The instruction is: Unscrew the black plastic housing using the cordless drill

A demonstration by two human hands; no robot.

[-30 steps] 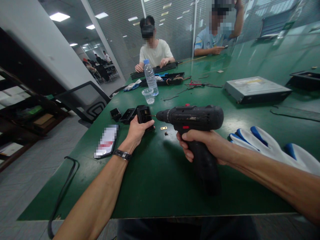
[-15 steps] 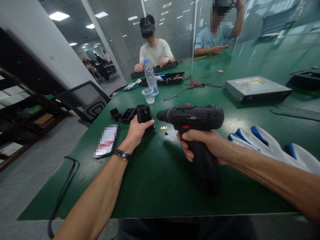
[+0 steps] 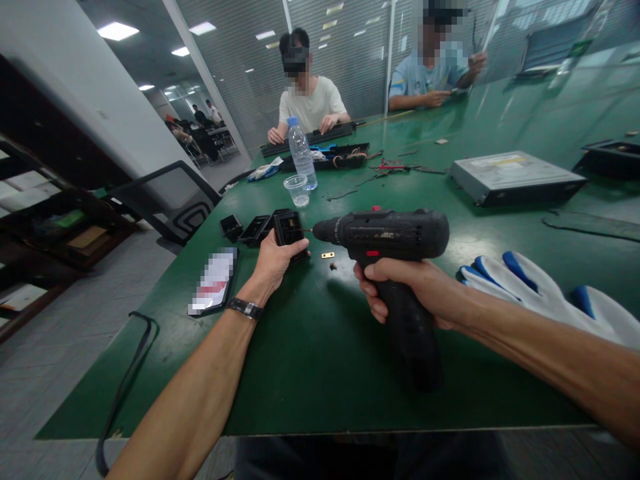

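The near edge of the green table (image 3: 310,373) runs just in front of the person, with bare surface between the forearms. The lower grip of the black cordless drill (image 3: 395,250) is dark and hard to make out. The right hand (image 3: 410,287) is wrapped tight round that grip; the drill's tip points left at a small black plastic box (image 3: 289,230), which the left hand (image 3: 273,261) clamps upright on the table. The contact point is too small to judge. A tiny brass piece (image 3: 327,255) lies just beside them. White-and-blue work gloves (image 3: 530,287) lie right, partly cut off. Farther back stand a clear plastic bottle (image 3: 301,155) and a clear cup (image 3: 299,191).
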